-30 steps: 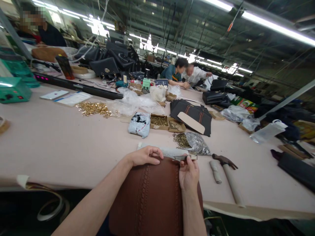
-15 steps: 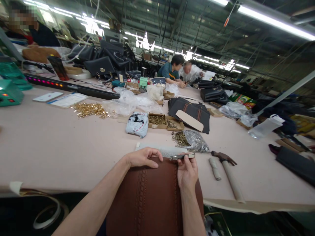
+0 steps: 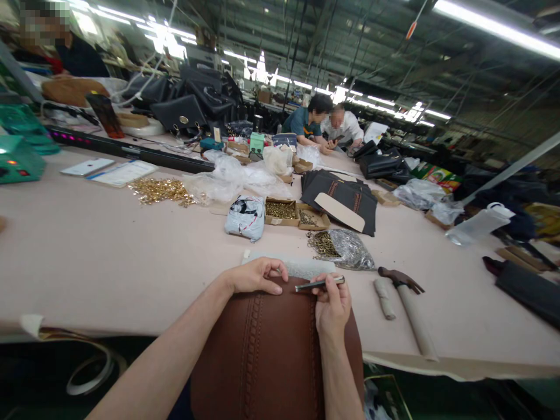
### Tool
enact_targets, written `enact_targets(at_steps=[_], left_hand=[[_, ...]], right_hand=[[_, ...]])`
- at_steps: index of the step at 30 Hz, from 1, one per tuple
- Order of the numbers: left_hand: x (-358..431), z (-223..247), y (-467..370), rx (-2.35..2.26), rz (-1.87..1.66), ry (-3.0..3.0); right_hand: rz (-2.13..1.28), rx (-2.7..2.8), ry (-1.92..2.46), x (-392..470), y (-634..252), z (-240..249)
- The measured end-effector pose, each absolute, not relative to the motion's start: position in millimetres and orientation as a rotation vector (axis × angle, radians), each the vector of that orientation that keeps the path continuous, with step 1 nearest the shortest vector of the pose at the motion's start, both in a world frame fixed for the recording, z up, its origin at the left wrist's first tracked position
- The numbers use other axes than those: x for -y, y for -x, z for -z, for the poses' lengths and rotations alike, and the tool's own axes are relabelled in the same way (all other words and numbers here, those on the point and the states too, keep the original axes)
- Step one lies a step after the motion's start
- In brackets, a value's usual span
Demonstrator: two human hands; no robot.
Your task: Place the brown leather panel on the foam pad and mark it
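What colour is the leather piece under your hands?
Reddish brown leather piece, with stitched braid-like bands; head view.

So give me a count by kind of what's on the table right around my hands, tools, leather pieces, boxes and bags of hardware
Brown leather piece: 1, under the left hand
Thin metal tool: 1, in the right hand
Hammer: 1
Small open cardboard boxes of metal parts: 2
Clear bag of hardware: 1
Total: 6
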State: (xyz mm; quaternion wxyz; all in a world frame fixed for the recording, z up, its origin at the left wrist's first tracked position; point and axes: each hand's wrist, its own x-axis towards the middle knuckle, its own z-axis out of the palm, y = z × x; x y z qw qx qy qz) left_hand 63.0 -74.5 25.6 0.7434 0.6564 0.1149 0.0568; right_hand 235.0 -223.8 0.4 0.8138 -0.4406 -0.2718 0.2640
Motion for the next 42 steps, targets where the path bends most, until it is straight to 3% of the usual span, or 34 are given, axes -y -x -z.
enact_targets(at_steps=[42], left_hand=[[78.0, -24.4, -60.0, -0.335, -0.227, -1.386]], right_hand=[[-0.577, 0.529, 0.878, 220.0, -234.9, 2.1]])
